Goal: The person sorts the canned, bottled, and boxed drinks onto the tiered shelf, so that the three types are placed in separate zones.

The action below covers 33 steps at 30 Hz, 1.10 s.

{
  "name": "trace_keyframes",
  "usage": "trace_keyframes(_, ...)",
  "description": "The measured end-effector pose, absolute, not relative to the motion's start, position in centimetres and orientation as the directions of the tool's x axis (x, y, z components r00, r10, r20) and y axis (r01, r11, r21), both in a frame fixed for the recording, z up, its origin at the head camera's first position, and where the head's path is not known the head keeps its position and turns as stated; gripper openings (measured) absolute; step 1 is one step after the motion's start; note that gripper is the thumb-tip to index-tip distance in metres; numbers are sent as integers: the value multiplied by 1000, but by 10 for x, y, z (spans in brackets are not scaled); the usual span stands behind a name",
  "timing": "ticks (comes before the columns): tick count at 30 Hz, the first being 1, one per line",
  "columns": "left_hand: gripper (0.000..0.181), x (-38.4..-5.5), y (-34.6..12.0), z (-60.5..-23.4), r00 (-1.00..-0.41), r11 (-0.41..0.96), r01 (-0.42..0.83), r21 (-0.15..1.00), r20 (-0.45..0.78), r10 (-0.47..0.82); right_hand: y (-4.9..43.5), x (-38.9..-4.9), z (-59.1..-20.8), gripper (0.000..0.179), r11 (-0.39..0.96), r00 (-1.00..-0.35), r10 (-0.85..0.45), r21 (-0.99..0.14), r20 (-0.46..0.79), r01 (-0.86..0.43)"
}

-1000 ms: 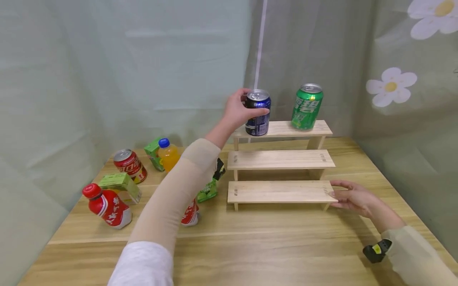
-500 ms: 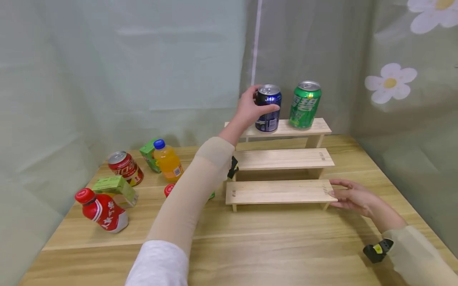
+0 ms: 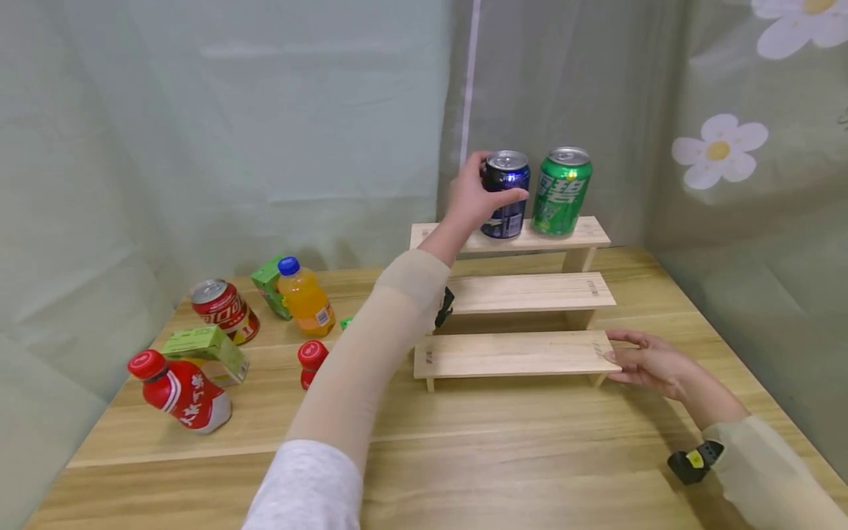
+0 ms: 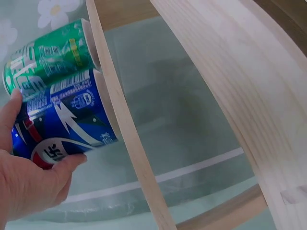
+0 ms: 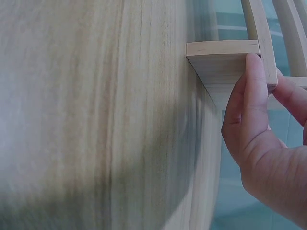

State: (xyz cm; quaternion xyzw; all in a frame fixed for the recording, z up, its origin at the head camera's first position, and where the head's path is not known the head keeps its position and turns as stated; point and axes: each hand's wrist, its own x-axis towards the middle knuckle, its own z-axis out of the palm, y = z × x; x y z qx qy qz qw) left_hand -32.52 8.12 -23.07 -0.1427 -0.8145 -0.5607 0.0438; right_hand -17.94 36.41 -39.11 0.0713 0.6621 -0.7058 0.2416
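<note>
Filling the lower frame, the table (image 3: 503, 464) presents a smooth surface with long, wavy wood grain. Right of centre, the right hand (image 3: 652, 366) pinches the end of the lowest board (image 3: 517, 353) between thumb and fingers, probably to steady the wooden stand (image 3: 579, 259). The boards are flat, pale, unpainted and straight-edged, set in three rising steps.

At the left of the frame, from front to back: a waisted red bottle (image 3: 188, 394); a red-capped bottle (image 3: 311, 361), partly hidden by the left sleeve (image 3: 361, 368); a box-shaped green carton (image 3: 208, 350); a red can (image 3: 227, 313); a clear bottle of orange drink (image 3: 307, 302); and a rear carton (image 3: 270, 287).

Above centre, the left hand (image 3: 472, 197) is closed around the blue can (image 3: 508, 221), thumb on the near side. The can is upright over the top board (image 3: 589, 232); its base appears to meet the wood. The step in hand appears to be placement just beside the green can (image 3: 562, 195); contact between the two cannot be confirmed. The next move calls for checking that the base is flat, then loosening the fingers without tipping either glossy metal cylinder.

Behind hangs a creased, grey-green curtain (image 3: 351, 110).
</note>
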Motion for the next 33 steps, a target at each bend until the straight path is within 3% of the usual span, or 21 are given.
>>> trace_keyframes(9,74,-323,80,-229,-955,376,293,879,245,170,360,-177,-389,78,25,-880,-236,-908,-413,419)
trace_keyframes(18,93,-322,67,-220,-960,355,240,904,167,222,361,-176,-392,74,27,-883,-225,-908,-413,418)
trace_keyframes(33,87,-309,22,-181,-961,466,264,844,190,201,380,-186,-389,78,18,-874,-242,-903,-420,429)
